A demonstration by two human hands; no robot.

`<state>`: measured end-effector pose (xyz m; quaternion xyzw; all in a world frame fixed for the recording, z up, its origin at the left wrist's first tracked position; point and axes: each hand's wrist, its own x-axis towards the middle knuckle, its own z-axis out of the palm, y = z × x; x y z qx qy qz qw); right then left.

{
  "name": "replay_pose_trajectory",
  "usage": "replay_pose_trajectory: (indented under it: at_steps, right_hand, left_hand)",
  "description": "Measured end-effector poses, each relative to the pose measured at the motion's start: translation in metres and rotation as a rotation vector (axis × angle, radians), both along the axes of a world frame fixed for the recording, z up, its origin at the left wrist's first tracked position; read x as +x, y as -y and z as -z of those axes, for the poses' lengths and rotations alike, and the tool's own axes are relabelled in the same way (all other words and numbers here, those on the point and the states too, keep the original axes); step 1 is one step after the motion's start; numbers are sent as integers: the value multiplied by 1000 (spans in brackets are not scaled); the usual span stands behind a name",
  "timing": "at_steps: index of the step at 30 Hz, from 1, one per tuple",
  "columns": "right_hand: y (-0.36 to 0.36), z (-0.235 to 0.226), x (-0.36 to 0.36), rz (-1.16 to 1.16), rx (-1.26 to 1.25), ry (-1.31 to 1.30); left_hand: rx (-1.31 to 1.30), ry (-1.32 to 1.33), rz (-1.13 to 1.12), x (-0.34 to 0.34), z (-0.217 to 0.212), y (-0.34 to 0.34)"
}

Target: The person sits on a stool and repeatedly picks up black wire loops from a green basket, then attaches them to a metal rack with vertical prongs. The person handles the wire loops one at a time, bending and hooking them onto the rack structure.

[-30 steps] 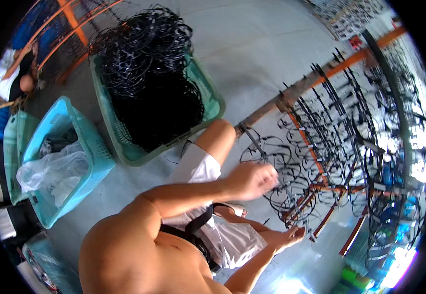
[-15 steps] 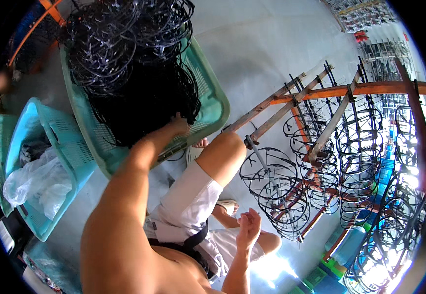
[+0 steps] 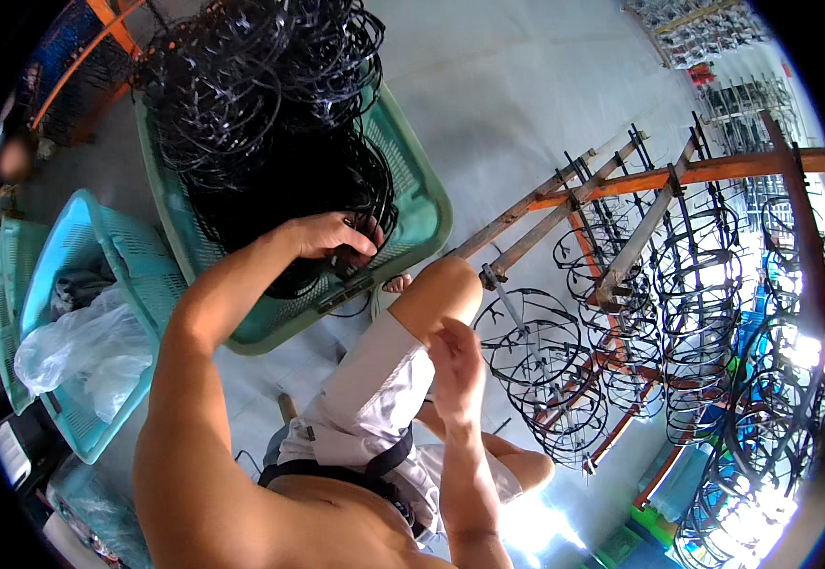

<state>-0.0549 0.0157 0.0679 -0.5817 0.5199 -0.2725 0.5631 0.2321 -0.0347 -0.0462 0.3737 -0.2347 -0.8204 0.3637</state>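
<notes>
A green plastic crate [image 3: 412, 204] holds a big heap of thin black wire hoops [image 3: 213, 104], tangled at the far end and more closely stacked nearer me. My left hand [image 3: 336, 237] reaches over the crate's near corner, its fingers curled round a black hoop [image 3: 348, 261] at the edge of the stack. Its fingertips partly hide what they grip. In front of my raised knee is my right hand [image 3: 458, 365], fingers bent and drawn together. Whether anything small sits in them, I cannot make out.
An orange rack [image 3: 716, 171] on the right carries several columns of hanging black hoops [image 3: 540, 351], close to my knee. To the left stands a turquoise basket [image 3: 128, 237] with a clear plastic bag [image 3: 90, 341] in it. Green and blue bins [image 3: 654, 522] are at the lower right.
My left hand has turned inward and closed round a hoop at the crate's near corner. My right hand has moved up and left towards my knee, its fingers drawing in. The view has shifted slightly.
</notes>
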Motion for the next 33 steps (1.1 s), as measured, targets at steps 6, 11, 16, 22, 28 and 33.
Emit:
replay_pose_trajectory:
  at_steps: [6, 11, 16, 22, 28, 33]
  right_hand:
    - [22, 14, 91, -258, -360, 42]
    - [21, -6, 85, -289, 68, 504]
    - [21, 2, 67, -199, -41, 344]
    - [10, -41, 51, -12, -349, 413]
    - [11, -64, -15, -256, -423, 196]
    - [18, -16, -38, -132, -680, 130]
  left_hand:
    - [-158, -396, -461, -38, -73, -41]
    - [-167, -194, -685, -56, -119, -80]
    - [-166, 141, -628, -79, -154, -90]
    - [-320, 216, -371, -83, -175, -100]
    - [-878, 1332, 135, -113, -181, -97]
    - [-721, 412, -170, -141, -148, -77]
